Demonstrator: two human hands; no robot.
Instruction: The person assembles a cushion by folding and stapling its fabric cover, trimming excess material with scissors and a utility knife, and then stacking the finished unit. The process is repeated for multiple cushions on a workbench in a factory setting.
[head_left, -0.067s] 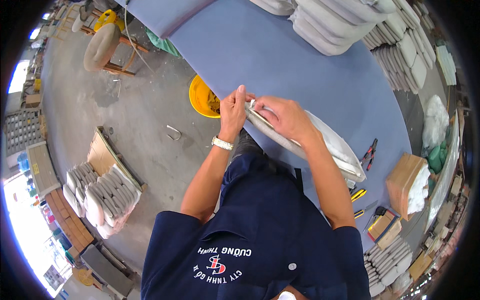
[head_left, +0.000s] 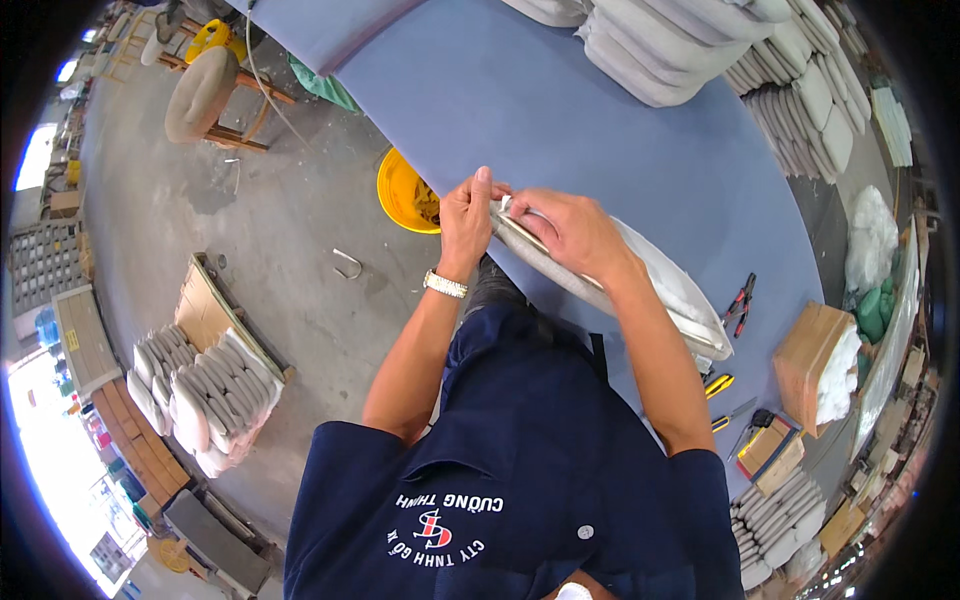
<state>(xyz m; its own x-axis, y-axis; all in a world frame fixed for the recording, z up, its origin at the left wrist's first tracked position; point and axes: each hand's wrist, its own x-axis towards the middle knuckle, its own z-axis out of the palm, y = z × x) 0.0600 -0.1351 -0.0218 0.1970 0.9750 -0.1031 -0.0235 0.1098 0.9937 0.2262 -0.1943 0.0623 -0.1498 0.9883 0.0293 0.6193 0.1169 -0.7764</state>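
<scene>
A grey fabric seat cushion (head_left: 660, 300) with white padding on its upper face lies at a slant along the near edge of the blue-covered table (head_left: 520, 100). My left hand (head_left: 466, 225) grips its far left end, thumb pointing up and fingers curled behind the rim. My right hand (head_left: 573, 232) is closed on the fabric edge beside it, fingers bent over the rim. A small white bit of material shows between the two hands. The fingertips of both hands are partly hidden.
Red-handled pliers (head_left: 740, 305), a yellow utility knife (head_left: 717, 386) and an open carton (head_left: 815, 370) are at the right. Stacked cushions (head_left: 670, 50) stand at the table's far side. A yellow bucket (head_left: 396, 200) sits on the floor by the table edge.
</scene>
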